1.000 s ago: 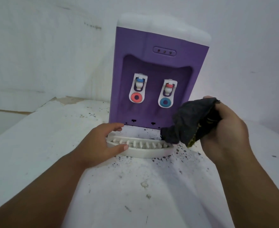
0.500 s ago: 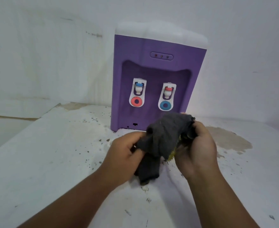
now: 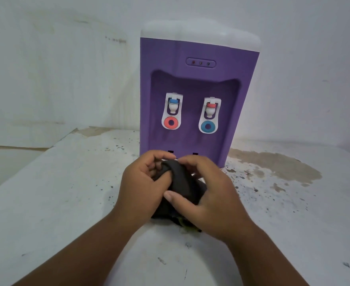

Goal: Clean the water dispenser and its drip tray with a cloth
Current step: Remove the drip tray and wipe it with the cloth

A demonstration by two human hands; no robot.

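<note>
Both hands bunch the cloth [image 3: 182,186].
My left hand [image 3: 143,186] and right hand [image 3: 209,195] grip it before the dispenser [image 3: 196,83], mid-table [image 3: 46,203].

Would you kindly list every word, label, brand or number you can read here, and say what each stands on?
There is no readable text in this view.
On the water dispenser: no brand or label on its purple front.
On the oval panel: three small lights, no legible captions.
On the taps: only a red ring and a blue ring, no words.
On the cloth, gripped by the left hand and right hand: no tag shows.
</note>
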